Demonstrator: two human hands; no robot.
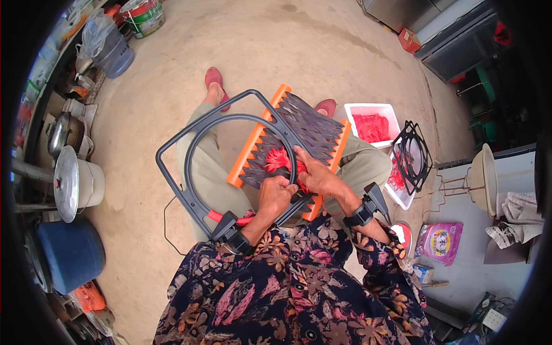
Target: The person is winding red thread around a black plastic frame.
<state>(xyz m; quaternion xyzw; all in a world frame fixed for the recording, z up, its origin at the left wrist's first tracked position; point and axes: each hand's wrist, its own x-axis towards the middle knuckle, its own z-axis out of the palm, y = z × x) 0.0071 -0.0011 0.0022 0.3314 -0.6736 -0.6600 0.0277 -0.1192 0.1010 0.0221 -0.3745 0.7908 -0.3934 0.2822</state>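
Head view, going left to right: a lidded metal pot (77,184) sits at nine o'clock with a blue tub (72,250) below it at about eight. Toward the centre, a dark grey frame (172,187), squarish outside with a round ring inside, lies across the person's lap, its outer corner reaching to ten o'clock. The left hand (275,196) is closed in a fist on the ring's lower right rim, just below centre. An orange toothed jig (253,150) strung with dark strips rests over the frame at twelve o'clock from the hands, and a tuft of red strands (280,158) sits in its middle. The right hand (317,175) lies on the jig with fingers curled, its fingertips pinching at the red strands. Further right, at two o'clock, a white tray (359,109) holds more red material, and a black wire rack (415,156) leans just beside it.
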